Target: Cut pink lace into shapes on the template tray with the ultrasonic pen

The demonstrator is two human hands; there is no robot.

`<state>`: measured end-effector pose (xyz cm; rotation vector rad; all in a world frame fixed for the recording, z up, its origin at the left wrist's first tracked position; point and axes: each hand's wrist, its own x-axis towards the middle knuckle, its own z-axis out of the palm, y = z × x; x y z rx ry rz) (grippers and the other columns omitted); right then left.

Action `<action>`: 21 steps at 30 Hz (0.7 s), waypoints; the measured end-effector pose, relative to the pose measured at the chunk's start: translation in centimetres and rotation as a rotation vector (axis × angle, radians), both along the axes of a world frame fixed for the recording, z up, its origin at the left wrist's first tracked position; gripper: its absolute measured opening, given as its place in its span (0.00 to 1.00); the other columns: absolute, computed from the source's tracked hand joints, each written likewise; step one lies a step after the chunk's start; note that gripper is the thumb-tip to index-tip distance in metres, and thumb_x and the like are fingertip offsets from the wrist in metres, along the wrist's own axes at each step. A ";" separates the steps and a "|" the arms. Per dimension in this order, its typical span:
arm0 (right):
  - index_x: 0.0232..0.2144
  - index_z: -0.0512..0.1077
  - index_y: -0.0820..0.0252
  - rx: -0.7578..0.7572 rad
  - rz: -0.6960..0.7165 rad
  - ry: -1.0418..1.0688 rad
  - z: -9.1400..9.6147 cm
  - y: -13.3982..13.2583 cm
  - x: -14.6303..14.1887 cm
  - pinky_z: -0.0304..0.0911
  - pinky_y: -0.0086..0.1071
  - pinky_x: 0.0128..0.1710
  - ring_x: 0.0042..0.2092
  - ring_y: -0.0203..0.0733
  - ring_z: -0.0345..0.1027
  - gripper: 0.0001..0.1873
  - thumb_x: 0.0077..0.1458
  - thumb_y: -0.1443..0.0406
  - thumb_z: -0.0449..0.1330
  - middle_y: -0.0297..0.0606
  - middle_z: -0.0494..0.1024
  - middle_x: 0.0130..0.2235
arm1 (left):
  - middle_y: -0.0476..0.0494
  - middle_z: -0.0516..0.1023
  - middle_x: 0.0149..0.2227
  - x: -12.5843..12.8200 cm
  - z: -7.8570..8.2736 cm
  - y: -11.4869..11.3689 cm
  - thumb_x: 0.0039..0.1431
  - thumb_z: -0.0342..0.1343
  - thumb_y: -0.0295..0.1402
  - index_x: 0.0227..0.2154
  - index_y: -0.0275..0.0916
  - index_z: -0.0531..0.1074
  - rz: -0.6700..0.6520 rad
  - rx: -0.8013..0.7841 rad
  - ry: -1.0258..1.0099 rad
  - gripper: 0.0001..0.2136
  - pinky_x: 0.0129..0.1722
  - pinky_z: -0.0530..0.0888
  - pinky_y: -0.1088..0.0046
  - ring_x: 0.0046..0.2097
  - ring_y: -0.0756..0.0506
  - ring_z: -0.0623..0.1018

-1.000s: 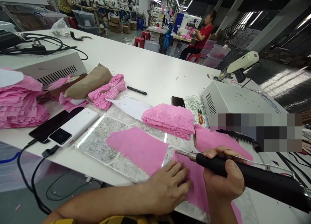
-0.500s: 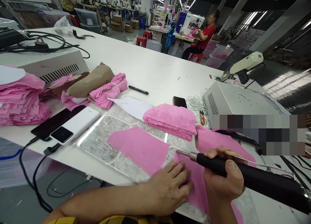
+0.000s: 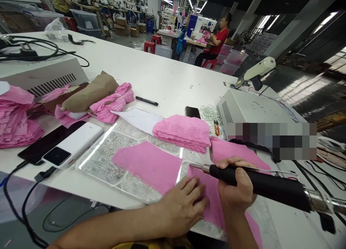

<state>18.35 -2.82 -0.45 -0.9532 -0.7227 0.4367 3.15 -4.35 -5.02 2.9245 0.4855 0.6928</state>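
My right hand [image 3: 239, 186] is wrapped round a long black-handled tool [image 3: 273, 188] with a slim metal tip, a metal rear end and a wire along its side. Its tip is at the upper left corner of a pink fabric piece [image 3: 214, 202]; whether it touches the cloth I cannot tell. My left hand [image 3: 183, 205] lies palm down on the left part of that piece, fingers stretched out. Another pink piece [image 3: 151, 164] lies flat to the left on the grey-patterned clear-edged board [image 3: 104, 159]. Behind the hands sits a stack of pink lace pieces [image 3: 182, 132].
A white paper pattern [image 3: 139, 119], black marker [image 3: 146, 100], phone [image 3: 192, 112], orange snips [image 3: 216, 127] and tangled white thread lie farther back. A grey box [image 3: 250, 108] stands at right. A white power bank [image 3: 78, 142] and bundled pink cloth [image 3: 113, 103] are at left. A person works at a sewing machine beyond.
The view has turned slightly, so the whole scene sits a little farther left. Both hands, the tool and the fabric keep nearly the same places relative to each other.
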 end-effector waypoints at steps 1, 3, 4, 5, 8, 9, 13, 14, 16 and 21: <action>0.27 0.67 0.58 0.010 -0.004 0.014 0.3 0.0 0.1 0.64 0.35 0.29 0.25 0.34 0.65 0.05 0.44 0.65 0.58 0.30 0.69 0.29 | 0.33 0.70 0.56 0.1 -0.1 0.0 0.66 0.49 0.38 0.53 0.35 0.67 0.005 0.001 -0.001 0.17 0.59 0.63 0.56 0.57 0.37 0.69; 0.28 0.67 0.58 0.057 -0.029 0.036 1.0 -0.2 0.7 0.64 0.34 0.28 0.24 0.34 0.64 0.06 0.44 0.64 0.57 0.30 0.68 0.29 | 0.35 0.71 0.56 0.2 -0.4 0.0 0.65 0.50 0.38 0.52 0.35 0.68 0.022 0.006 -0.016 0.16 0.59 0.64 0.57 0.58 0.37 0.69; 0.28 0.67 0.58 0.087 -0.052 0.040 1.4 -0.5 1.3 0.63 0.34 0.27 0.24 0.33 0.64 0.06 0.43 0.64 0.57 0.30 0.68 0.29 | 0.35 0.71 0.56 0.2 -0.4 -0.1 0.65 0.51 0.37 0.51 0.35 0.69 0.031 0.011 -0.030 0.16 0.59 0.64 0.57 0.58 0.37 0.70; 0.28 0.67 0.58 0.115 -0.083 0.040 1.8 -0.9 2.0 0.62 0.34 0.27 0.24 0.33 0.63 0.06 0.43 0.64 0.56 0.30 0.68 0.29 | 0.36 0.72 0.55 0.3 -0.5 -0.1 0.65 0.52 0.37 0.51 0.35 0.69 0.038 0.016 -0.046 0.15 0.59 0.65 0.58 0.58 0.37 0.70; 0.27 0.67 0.59 0.133 -0.192 0.047 2.5 -2.6 4.7 0.61 0.33 0.25 0.23 0.33 0.62 0.08 0.40 0.63 0.55 0.31 0.67 0.28 | 0.36 0.73 0.56 0.6 -0.2 -0.3 0.65 0.52 0.36 0.51 0.34 0.70 0.041 0.038 -0.075 0.15 0.59 0.65 0.59 0.58 0.38 0.71; 0.27 0.67 0.59 0.120 -0.228 0.059 2.5 -3.3 5.7 0.61 0.33 0.25 0.23 0.33 0.62 0.08 0.39 0.63 0.55 0.31 0.67 0.28 | 0.36 0.72 0.56 0.8 0.0 -0.4 0.65 0.51 0.35 0.51 0.34 0.70 0.036 0.045 -0.070 0.15 0.60 0.65 0.59 0.58 0.38 0.71; 0.24 0.66 0.59 0.077 -0.370 0.132 1.6 -5.7 8.8 0.60 0.32 0.24 0.22 0.33 0.61 0.09 0.36 0.62 0.56 0.30 0.67 0.26 | 0.36 0.71 0.58 2.3 0.6 -0.6 0.66 0.50 0.33 0.53 0.33 0.69 -0.028 0.072 0.010 0.15 0.60 0.65 0.60 0.59 0.38 0.71; 0.24 0.66 0.59 0.077 -0.400 0.154 1.3 -6.2 9.3 0.60 0.31 0.23 0.22 0.33 0.61 0.09 0.35 0.62 0.55 0.30 0.67 0.26 | 0.37 0.71 0.58 2.8 0.7 -0.6 0.66 0.49 0.33 0.53 0.34 0.68 -0.047 0.074 0.036 0.16 0.60 0.65 0.60 0.59 0.38 0.71; 0.23 0.66 0.59 0.081 -0.436 0.189 0.8 -7.1 10.0 0.60 0.31 0.23 0.21 0.33 0.60 0.09 0.34 0.62 0.55 0.30 0.67 0.26 | 0.37 0.70 0.59 4.0 0.9 -0.7 0.67 0.47 0.34 0.55 0.34 0.67 -0.078 0.075 0.080 0.17 0.60 0.65 0.59 0.59 0.38 0.71; 0.23 0.66 0.58 0.105 -0.426 0.212 0.0 -8.1 10.8 0.60 0.32 0.23 0.22 0.33 0.61 0.08 0.34 0.63 0.55 0.30 0.68 0.26 | 0.36 0.67 0.61 6.6 1.0 -0.8 0.69 0.44 0.38 0.57 0.37 0.66 -0.073 0.032 0.183 0.18 0.60 0.63 0.56 0.62 0.36 0.68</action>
